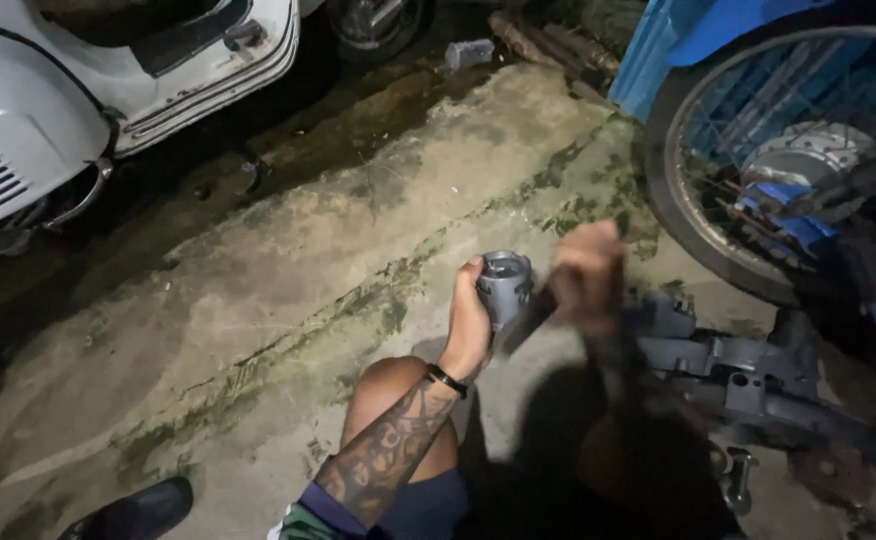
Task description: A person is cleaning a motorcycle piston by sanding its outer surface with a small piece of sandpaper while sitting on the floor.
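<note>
My left hand (470, 325) grips a short grey cylindrical metal part (505, 283) with an open round top, held upright above my knee. My right hand (586, 272) is blurred just to the right of the part, fingers curled. I cannot tell whether it touches the part or holds anything. A dark band sits on my tattooed left wrist.
A spoked motorcycle wheel (758, 150) and blue frame stand at right. Grey metal assemblies (748, 375) lie on the stained concrete (258, 290) below them. A white scooter body (78, 90) is at upper left. A black shoe (133, 512) shows at bottom left.
</note>
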